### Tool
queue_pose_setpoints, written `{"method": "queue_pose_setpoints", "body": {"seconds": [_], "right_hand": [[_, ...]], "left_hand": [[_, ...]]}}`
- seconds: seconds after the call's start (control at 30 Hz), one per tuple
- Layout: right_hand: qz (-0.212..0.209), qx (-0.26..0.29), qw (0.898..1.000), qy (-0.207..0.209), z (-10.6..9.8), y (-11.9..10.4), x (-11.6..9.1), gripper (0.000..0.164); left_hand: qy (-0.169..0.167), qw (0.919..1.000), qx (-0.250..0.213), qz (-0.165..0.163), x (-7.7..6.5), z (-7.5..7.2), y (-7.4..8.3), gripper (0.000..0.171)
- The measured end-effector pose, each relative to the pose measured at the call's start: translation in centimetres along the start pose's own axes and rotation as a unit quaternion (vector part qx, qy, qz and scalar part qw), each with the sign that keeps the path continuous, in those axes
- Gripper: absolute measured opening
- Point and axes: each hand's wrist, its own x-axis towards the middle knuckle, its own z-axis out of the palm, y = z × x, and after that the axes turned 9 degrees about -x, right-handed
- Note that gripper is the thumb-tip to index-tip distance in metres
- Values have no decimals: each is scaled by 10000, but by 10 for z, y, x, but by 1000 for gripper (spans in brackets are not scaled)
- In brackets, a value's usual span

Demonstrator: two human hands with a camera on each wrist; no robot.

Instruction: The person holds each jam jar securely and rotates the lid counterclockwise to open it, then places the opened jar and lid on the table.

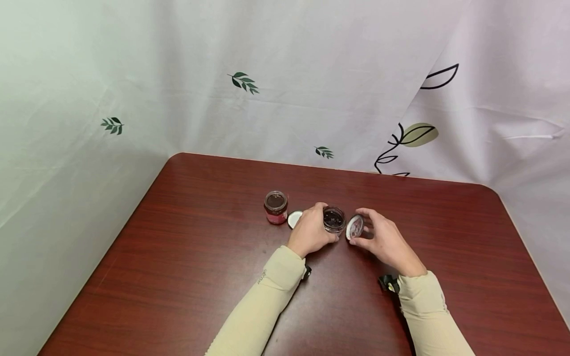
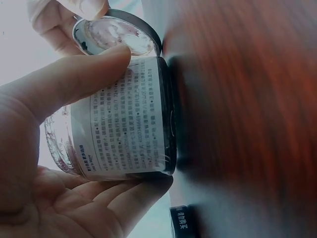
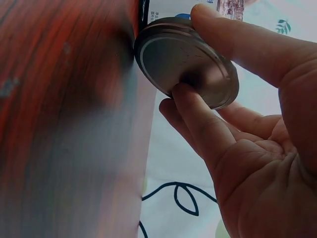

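My left hand [image 1: 310, 231] grips an uncovered glass jar [image 1: 334, 220] with dark contents, standing on the table. In the left wrist view my thumb lies along the white printed label of this jar [image 2: 124, 124], with fingers round its far side. Just right of the jar, my right hand [image 1: 386, 239] holds a round metal lid [image 1: 355, 227] tilted on edge, its smeared inner side facing the jar. The right wrist view shows the lid's [image 3: 173, 64] plain outer face, with my thumb on its rim and a fingertip against the face. The lid's lower edge is right at the tabletop.
A second uncovered jar [image 1: 276, 207] with dark contents and a red label stands left of my left hand. Beside it a white-lined lid [image 1: 294, 218] lies flat, partly hidden by that hand. The reddish-brown table [image 1: 178, 277] meets a white patterned curtain [image 1: 285, 99] at its back.
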Motion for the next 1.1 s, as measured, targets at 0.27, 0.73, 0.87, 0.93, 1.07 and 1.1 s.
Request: {"method": "queue_pose_setpoints", "body": {"seconds": [0.27,0.73,0.87,0.93,1.07,1.1], "right_hand": [[-3,-167,9998,-52,1,2,0,72],[-243,-782,9966,95,2,9,1,68],[-323,-886,9955,95,3,11,1,65],[-334,-906,9953,85,3,11,0,64],[-365,-962,9947,88,4,12,0,62],[-373,-982,9944,96,5,13,0,62]], "left_hand": [[-49,10000,-3,-10,0,-1,0,77],[-100,9999,-10,-96,0,-2,1,79],[-106,9999,-45,-113,0,-2,1,78],[-92,9999,-62,-103,0,-2,1,77],[-69,9999,-88,-55,0,-2,0,78],[-65,9999,-92,-42,0,-2,0,78]]}}
